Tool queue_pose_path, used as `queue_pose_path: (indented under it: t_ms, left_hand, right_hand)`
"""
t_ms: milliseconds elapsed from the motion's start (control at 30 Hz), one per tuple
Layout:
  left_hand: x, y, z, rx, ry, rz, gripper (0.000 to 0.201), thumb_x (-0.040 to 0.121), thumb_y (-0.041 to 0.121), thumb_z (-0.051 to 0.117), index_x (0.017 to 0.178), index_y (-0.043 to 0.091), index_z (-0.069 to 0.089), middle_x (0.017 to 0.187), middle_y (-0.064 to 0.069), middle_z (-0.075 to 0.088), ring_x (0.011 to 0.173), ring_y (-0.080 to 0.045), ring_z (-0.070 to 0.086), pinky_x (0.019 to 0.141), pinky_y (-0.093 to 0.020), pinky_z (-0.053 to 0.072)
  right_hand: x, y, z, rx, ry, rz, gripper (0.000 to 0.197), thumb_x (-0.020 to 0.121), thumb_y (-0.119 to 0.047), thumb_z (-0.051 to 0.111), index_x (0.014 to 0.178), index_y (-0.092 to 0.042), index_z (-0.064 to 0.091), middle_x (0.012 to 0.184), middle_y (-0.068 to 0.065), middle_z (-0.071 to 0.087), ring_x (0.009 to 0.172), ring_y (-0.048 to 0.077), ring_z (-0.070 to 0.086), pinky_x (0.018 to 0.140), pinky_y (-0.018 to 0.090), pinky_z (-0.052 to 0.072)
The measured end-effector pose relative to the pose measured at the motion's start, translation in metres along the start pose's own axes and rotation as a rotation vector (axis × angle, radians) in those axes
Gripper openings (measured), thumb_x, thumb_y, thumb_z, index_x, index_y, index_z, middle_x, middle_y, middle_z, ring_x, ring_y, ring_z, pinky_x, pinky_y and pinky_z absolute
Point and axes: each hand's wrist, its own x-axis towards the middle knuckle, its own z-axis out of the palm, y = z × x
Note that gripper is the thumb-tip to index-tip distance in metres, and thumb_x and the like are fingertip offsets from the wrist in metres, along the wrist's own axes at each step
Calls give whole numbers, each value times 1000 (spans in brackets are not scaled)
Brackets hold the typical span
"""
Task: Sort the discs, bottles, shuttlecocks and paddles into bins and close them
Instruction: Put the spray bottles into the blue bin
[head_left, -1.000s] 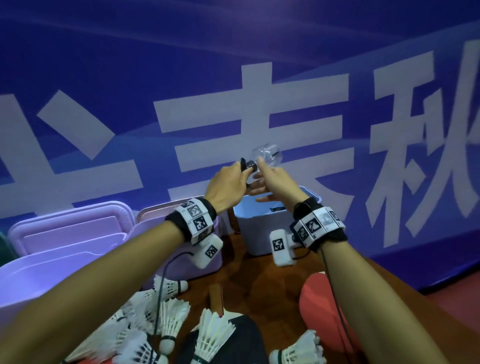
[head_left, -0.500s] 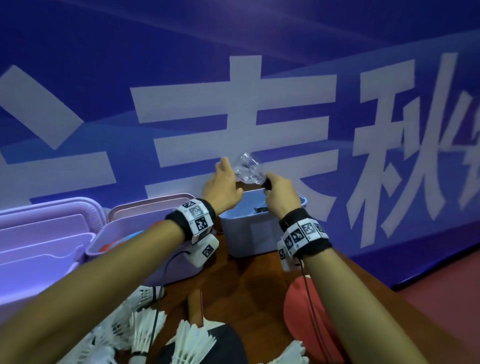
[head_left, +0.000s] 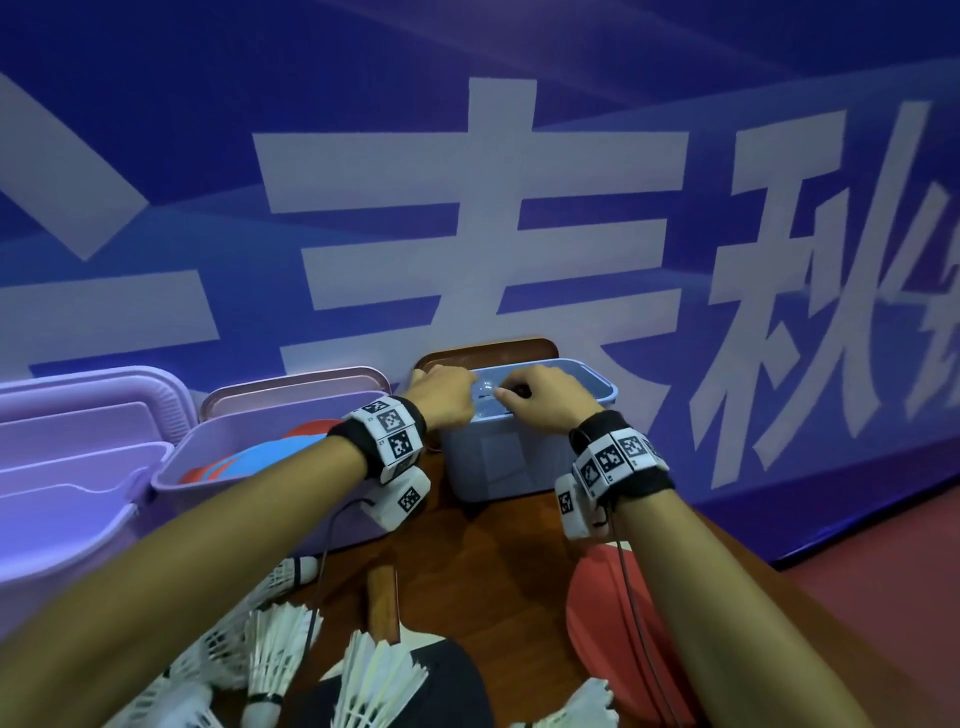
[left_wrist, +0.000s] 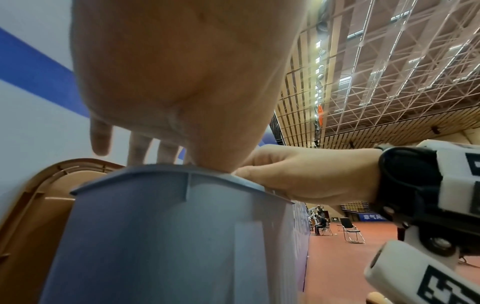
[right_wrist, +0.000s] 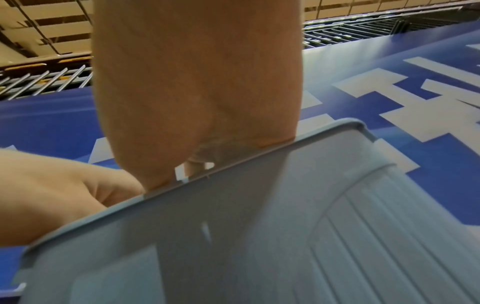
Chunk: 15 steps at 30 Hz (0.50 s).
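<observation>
A clear plastic bottle (head_left: 484, 391) with a dark cap lies on its side in the mouth of the blue-grey bin (head_left: 498, 467), between my two hands. My right hand (head_left: 540, 402) has its fingers curled and pinches the cap end. My left hand (head_left: 444, 397) is at the bottle's other end, and in the left wrist view its fingers (left_wrist: 140, 150) point straight down behind the bin's rim (left_wrist: 166, 170). The bottle is hidden in both wrist views, which show only the palm (right_wrist: 197, 82) and the bin wall (right_wrist: 259, 236).
A brown lid (head_left: 488, 347) leans behind the bin. To the left, a purple bin (head_left: 171, 470) holds red and blue discs (head_left: 249, 460), and a bigger purple bin (head_left: 67, 457) stands beyond. Shuttlecocks (head_left: 280, 654), a black paddle (head_left: 382, 603) and a red paddle (head_left: 597, 613) lie on the wooden table.
Both hands have come down with the bottle from above the blue-grey bin into its mouth. The bottle was turned over, so the cap end went from my left hand to my right.
</observation>
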Motion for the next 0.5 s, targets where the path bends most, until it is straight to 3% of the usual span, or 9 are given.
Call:
queue_pose_path:
  t_ms: [100,200,267,333,400,467,500]
  left_hand:
    - [0,1,1,30,-16,39,56,96,15,42,150,28,44,152,0,48,141,-28,40,111,-46,27]
    - [-2,3,-2,59,-120,23,56,101,18,37,157,27,31,164,2,31,147,-26,33,115,-45,25]
    - [-4,3,-2,-8,-187,34,56,105,17,36,159,18,23,168,-3,18,151,-27,27,119,-43,23]
    - [-7,5,1,-73,-201,36,54,106,13,38,159,8,24,167,-11,16,152,-28,22,122,-38,18]
    - [-8,6,2,-54,-171,7,45,106,15,38,150,8,39,163,-14,27,149,-29,29,118,-40,27]
    - [-8,7,0,-77,-143,-63,27,102,18,37,119,13,57,142,-12,53,129,-31,51,98,-38,40]
    - [-8,8,-2,-93,-149,-62,21,101,18,37,107,14,57,131,-13,60,119,-32,56,89,-37,40]
  right_hand:
    - [0,-4,3,1,-58,-59,31,99,-41,46,83,-21,64,81,0,66,75,19,60,62,33,46]
    - [3,-4,7,-70,64,-20,29,96,-39,48,83,-20,65,93,1,64,92,22,61,71,37,52]
    - [3,-4,4,-182,167,59,31,95,-38,50,86,-16,69,98,4,64,94,26,61,73,37,51]
    - [3,-1,3,-222,125,143,40,97,-41,46,75,-14,64,85,6,63,85,30,61,70,34,45]
    - [0,0,3,-183,33,207,48,100,-46,37,71,-15,58,80,8,64,80,30,61,69,34,42]
    - [-2,1,4,-183,-16,216,54,102,-51,26,78,-16,60,90,9,68,86,30,63,77,37,46]
    - [-3,1,4,-190,-32,217,56,103,-52,22,85,-17,62,98,9,69,92,30,64,82,40,47]
